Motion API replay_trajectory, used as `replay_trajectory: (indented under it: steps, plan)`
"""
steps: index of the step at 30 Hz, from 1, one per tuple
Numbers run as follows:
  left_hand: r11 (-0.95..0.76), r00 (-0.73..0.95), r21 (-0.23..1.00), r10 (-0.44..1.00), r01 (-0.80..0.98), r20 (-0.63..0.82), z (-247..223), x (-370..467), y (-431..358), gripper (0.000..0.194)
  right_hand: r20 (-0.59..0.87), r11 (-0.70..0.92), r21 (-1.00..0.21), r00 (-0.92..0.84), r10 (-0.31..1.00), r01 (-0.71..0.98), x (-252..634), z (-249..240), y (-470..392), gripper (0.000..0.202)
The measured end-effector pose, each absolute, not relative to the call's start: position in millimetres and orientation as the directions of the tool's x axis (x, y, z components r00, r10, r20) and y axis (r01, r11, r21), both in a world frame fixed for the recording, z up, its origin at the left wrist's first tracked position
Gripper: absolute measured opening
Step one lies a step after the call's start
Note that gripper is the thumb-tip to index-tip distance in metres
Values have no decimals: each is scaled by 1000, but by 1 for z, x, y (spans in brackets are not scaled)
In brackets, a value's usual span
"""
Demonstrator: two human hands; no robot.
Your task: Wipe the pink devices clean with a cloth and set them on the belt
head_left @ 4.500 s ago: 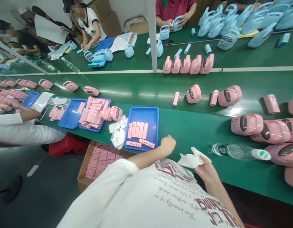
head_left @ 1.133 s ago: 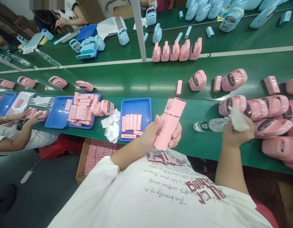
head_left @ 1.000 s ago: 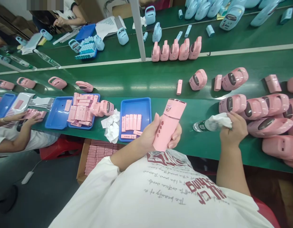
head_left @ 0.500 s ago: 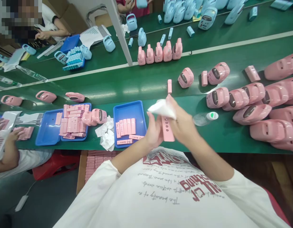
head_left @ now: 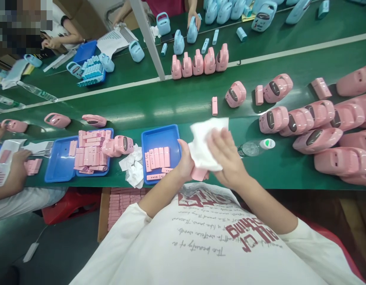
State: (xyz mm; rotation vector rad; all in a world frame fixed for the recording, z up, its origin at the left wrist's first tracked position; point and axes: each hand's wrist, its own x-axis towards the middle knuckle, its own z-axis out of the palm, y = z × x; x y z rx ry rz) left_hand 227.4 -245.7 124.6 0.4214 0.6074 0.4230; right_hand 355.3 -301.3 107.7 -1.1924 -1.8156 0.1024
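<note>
Close to my body at the table edge, my left hand (head_left: 186, 163) grips a long pink plastic piece (head_left: 198, 174), mostly covered so that only its lower end shows. A white tissue (head_left: 204, 148) is spread over it. My right hand (head_left: 227, 156) presses this tissue against the piece with fairly straight fingers, its thumb hidden. To the left, a blue tray (head_left: 162, 136) holds several similar pink pieces (head_left: 159, 157), some with a row of round marks. Crumpled white tissues (head_left: 135, 170) lie beside that tray.
Many pink handled housings (head_left: 337, 158) crowd the right side. A clear bottle (head_left: 251, 148) lies near my right hand. Five-like rows aside, several pink housings (head_left: 198, 65) stand at the divider. Another tray (head_left: 59, 164), a heap of pink pieces and co-workers' hands are leftward and opposite.
The tissue has unfolded from a bunched shape and now covers the pink piece. My right hand has opened out flatter on it. Across the table, a co-worker's hand has come onto a blue housing.
</note>
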Motion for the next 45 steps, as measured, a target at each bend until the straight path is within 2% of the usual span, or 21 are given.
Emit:
replay_trajectory:
  steps: [2, 5, 8, 10, 12, 16, 18, 20, 23, 24, 26, 29, 31, 32, 33, 34, 36, 38, 40, 42, 45]
  plan:
    - [796, 804, 563, 475, -221, -356, 122, 228, -248, 99, 554, 442, -707, 42, 832, 552, 359, 114, -294, 56]
    - [778, 835, 578, 473, -245, -282, 123, 227, -247, 87, 360, 338, -932, 210, 909, 131, 368, 113, -287, 46]
    - [790, 851, 549, 465, -275, -243, 127, 225, -245, 73, 57, 195, -941, 438, 897, -276, 389, 100, -282, 45]
    - [797, 871, 551, 433, -249, -233, 128, 224, -244, 66, -69, 152, -908, 497, 865, -391, 404, 92, -279, 41]
    - [795, 875, 569, 413, -212, -251, 127, 224, -244, 62, -95, 148, -893, 500, 861, -425, 412, 90, -277, 35]
    - [749, 770, 578, 563, -323, -300, 126, 228, -247, 47, -81, 245, -865, 602, 794, -439, 396, 105, -280, 32]
    - [730, 704, 573, 624, -372, -338, 126, 231, -249, 40, -31, 288, -876, 641, 767, -387, 380, 113, -282, 34]
    - [731, 661, 573, 641, -370, -391, 125, 235, -252, 35, 60, 273, -927, 616, 786, -257, 367, 115, -287, 36]
    - [726, 585, 562, 671, -397, -454, 124, 241, -254, 32, 286, 246, -958, 406, 868, 149, 355, 107, -295, 36]
    - [719, 550, 554, 687, -419, -475, 124, 242, -253, 32, 385, 294, -905, 296, 874, 307, 351, 102, -298, 34]
    - [728, 512, 523, 685, -444, -519, 126, 243, -248, 35, 590, 477, -704, 59, 805, 525, 345, 92, -305, 35]
    - [797, 611, 443, 601, -411, -515, 131, 240, -238, 49, 763, 723, -416, -221, 608, 552, 341, 79, -317, 44]
    - [818, 676, 422, 566, -391, -471, 134, 238, -234, 54, 783, 773, -348, -289, 551, 530, 344, 71, -319, 43]
    - [813, 679, 425, 572, -397, -460, 135, 238, -232, 55, 778, 753, -376, -257, 573, 539, 347, 67, -318, 41]
    - [807, 670, 427, 582, -407, -460, 136, 238, -232, 54, 755, 691, -466, -158, 636, 552, 352, 63, -315, 38]
    - [801, 659, 426, 592, -421, -464, 136, 239, -233, 53, 692, 580, -618, 17, 721, 531, 358, 60, -310, 35]
    - [796, 638, 404, 603, -451, -478, 137, 241, -235, 52, 409, 294, -903, 420, 810, 314, 370, 55, -298, 36]
    - [792, 618, 378, 610, -479, -496, 139, 243, -237, 51, 130, 141, -989, 652, 747, 36, 380, 55, -289, 43]
    - [782, 596, 369, 622, -502, -507, 140, 244, -238, 50, 52, 166, -983, 732, 679, -84, 382, 60, -288, 44]
    - [767, 574, 381, 640, -516, -511, 141, 245, -238, 51, 76, 201, -976, 728, 681, -86, 376, 69, -295, 39]
    - [709, 499, 418, 700, -568, -511, 143, 250, -239, 52, 328, 276, -945, 478, 815, 177, 358, 82, -310, 31]
